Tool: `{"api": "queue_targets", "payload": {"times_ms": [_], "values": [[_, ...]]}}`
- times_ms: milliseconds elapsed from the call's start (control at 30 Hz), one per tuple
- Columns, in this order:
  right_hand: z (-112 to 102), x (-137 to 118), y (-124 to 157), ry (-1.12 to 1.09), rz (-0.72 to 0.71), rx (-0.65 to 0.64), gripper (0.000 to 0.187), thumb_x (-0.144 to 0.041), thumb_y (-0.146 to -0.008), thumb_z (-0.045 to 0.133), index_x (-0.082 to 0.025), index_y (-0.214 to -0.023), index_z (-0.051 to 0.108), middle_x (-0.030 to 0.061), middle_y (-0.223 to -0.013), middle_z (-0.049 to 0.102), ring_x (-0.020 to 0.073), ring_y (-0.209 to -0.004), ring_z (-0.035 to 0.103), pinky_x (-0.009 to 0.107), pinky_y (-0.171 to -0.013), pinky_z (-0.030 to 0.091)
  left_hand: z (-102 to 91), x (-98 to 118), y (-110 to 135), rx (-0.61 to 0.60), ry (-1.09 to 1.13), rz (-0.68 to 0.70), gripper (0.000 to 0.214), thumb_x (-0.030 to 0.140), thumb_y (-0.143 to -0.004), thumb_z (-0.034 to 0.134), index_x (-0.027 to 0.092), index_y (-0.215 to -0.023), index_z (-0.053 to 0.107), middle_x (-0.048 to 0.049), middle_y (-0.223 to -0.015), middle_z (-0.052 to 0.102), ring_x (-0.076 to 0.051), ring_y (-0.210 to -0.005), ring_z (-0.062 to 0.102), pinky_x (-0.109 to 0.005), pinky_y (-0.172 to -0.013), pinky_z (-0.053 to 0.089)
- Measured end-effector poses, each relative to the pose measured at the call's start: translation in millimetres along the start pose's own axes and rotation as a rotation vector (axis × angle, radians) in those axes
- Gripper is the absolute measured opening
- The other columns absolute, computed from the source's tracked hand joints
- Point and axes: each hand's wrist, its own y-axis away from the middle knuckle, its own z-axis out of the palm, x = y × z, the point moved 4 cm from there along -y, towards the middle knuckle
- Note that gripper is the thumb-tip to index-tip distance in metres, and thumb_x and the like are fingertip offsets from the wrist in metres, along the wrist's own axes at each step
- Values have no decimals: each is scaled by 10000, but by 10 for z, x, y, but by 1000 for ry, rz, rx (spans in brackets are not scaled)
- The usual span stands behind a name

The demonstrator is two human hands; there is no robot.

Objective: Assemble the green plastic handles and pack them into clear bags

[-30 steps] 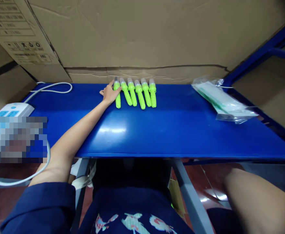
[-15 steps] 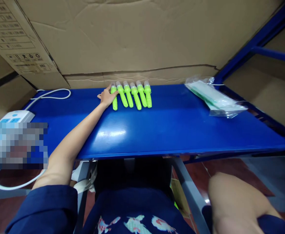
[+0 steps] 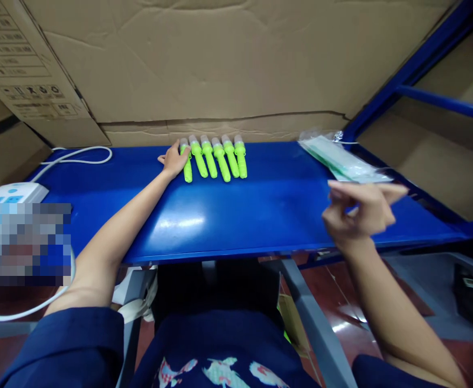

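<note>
Fingers of the left hand (image 3: pixel 174 160) lie loose and unclenched on the glossy blue metal tabletop (image 3: pixel 277 215), their tips resting against the leftmost of six lime-green plastic sticks (image 3: pixel 214 159); the hand grips nothing. These sticks are slim, smooth and rounded, each topped at its far end by a short translucent greyish cap. They lie side by side in one tight row, caps toward the cardboard, fanned slightly so their near ends splay. Well to the right of the row and nearer the viewer, the right hand (image 3: pixel 357 210) hovers in the air with one finger stretched out and the rest half curled toward the thumb; it is blurred, so whether it pinches anything cannot be told. Beyond that hand, far to the right of the row, lies one crinkled clear plastic bag (image 3: pixel 337 159) with pale green and white contents. Just behind the row rise creased brown cardboard boxes (image 3: pixel 220 64). Far left of the row sit one white power strip (image 3: pixel 14 191) and a looped white cable (image 3: pixel 81 154).
</note>
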Motion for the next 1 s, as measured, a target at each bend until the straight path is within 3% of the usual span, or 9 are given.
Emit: {"api": "queue_targets", "payload": {"times_ms": [100,167,267,400,533,667,733,833,1000], "values": [[226,484,-392,290,-100,-108,411,-569,-969,558,-268,-732,704,70,-586,622,185,-515,434,548,-796,416,-2,-17,-12,27,55,-10,623,514,-956,474,238,-1510,541,-141,-1562,564,-354,-1538,423,-562,-1270,195],[365,904,-644,491,106,-223,373,-451,-919,654,-250,-610,600,93,-577,625,191,-565,481,531,-811,385,-3,-22,-19,38,82,-12,593,508,-964,461,251,-1489,564,-135,-1553,575,-356,-1532,430,-568,-1274,187],[531,1310,-862,686,271,-400,402,-376,-793,766,-248,-546,476,279,-963,746,292,-913,646,540,-842,349,-13,-20,-22,56,95,-19,588,471,-978,437,231,-1505,544,-139,-1590,533,-332,-1556,392,-554,-1289,178],[665,1528,-882,733,434,-532,629,-287,-653,832,-316,-545,213,436,-1175,663,377,-1145,637,592,-906,331,-24,-23,-19,63,110,-27,581,428,-999,404,201,-1520,522,-140,-1638,470,-289,-1581,351,-498,-1316,159],[716,1632,-814,793,510,-632,647,-86,-624,785,-316,-541,185,406,-1003,713,343,-1048,695,604,-939,317,-3,-54,-35,65,141,4,556,440,-1021,372,197,-1486,555,-143,-1618,495,-292,-1568,364,-498,-1319,154],[720,1592,-859,801,419,-610,578,-65,-685,734,-304,-568,221,348,-943,741,314,-988,721,607,-950,299,32,-104,-69,90,228,23,511,454,-1037,370,221,-1433,593,-134,-1579,540,-276,-1548,390,-468,-1324,153],[715,1506,-904,844,414,-605,448,-73,-693,752,-258,-584,360,359,-1003,737,326,-1007,725,590,-952,305,30,-117,-80,125,247,26,511,453,-1042,368,209,-1436,583,-140,-1587,526,-271,-1553,374,-453,-1323,167],[746,1235,-980,913,324,-633,119,-137,-832,692,-78,-930,664,357,-1091,730,343,-1058,713,559,-965,323,10,-133,-85,184,228,8,505,432,-1045,381,199,-1456,559,-145,-1623,472,-279,-1571,336,-470,-1319,194],[1003,483,-1024,640,-29,-677,546,-176,-912,554,-66,-1445,525,265,-1305,697,372,-1209,664,508,-1029,406,3,-152,-97,275,218,87,404,403,-1046,398,258,-1357,610,-124,-1594,497,-292,-1542,374,-537,-1275,270]]}}
